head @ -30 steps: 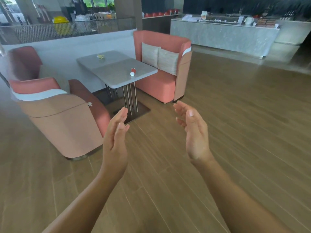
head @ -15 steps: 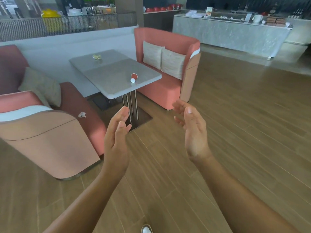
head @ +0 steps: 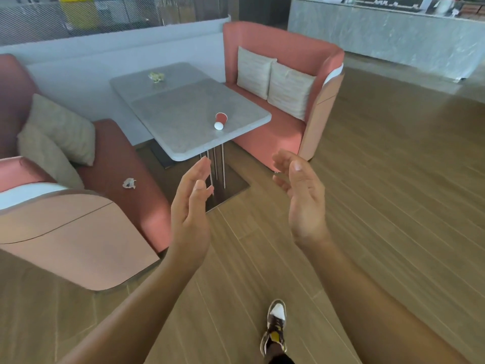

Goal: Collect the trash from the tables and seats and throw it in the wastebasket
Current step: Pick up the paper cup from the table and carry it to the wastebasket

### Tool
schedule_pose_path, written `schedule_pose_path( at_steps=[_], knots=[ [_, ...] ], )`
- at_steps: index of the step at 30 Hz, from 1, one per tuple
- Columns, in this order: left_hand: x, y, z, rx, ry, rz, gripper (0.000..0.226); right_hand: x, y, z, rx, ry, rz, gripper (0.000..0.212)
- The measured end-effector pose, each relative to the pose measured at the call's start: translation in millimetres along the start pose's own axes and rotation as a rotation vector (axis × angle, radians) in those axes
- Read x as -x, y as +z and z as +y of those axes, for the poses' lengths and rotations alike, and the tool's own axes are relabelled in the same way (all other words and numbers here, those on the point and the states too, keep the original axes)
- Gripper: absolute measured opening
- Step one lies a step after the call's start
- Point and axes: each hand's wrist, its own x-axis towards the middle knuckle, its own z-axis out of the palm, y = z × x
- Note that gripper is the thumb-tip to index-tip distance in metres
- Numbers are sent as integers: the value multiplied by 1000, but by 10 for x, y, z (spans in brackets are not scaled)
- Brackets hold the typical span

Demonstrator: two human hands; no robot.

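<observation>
Left of the counter (head: 183, 111), a small crumpled paper (head: 129, 183) lies on the seat of the left sofa (head: 126, 158), just in front of two beige cushions (head: 60, 132). It looks feather-light and soft, so a fingertip pinch anywhere on it should do. At the counter's far end sits a yellow-green wrapper (head: 156, 76), likely just as light and springy, and best closed inside the palm.

The left grip (head: 190, 206) hovers short of the counter's near edge, fingers straight and apart, holding nothing. On the counter near that edge a red paper cup (head: 220, 120) lies on its side, its white end toward the person. It is probably thin-walled, easy to crush and ready to roll, so I would take it round the body, thumb against fingers, with gentle pressure. The right grip (head: 304, 203) hovers just right of the counter's near corner, loosely spread and empty.

The counter top is grey, smooth and stone-like, on slim metal legs. Right of the counter stands the right sofa (head: 275, 135). Beyond it are the wood-plank floor (head: 393, 193) and a marble bar (head: 380, 43). No wastebasket can be made out.
</observation>
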Motion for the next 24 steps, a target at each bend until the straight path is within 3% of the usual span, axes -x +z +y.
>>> schedule_pose_path(
  at_steps=[12,21,24],
  knots=[
    [-1944,456,-1092,-117,4,96,50,-2378,285,1115,-9,121,-184,59],
    [-3060,711,-1590,-153,-60,226,52,-3652,383,1726,-6,201,-271,35],
    [-3395,768,-1773,-173,-83,240,53,-4024,401,1948,16,242,-251,37]
  ],
)
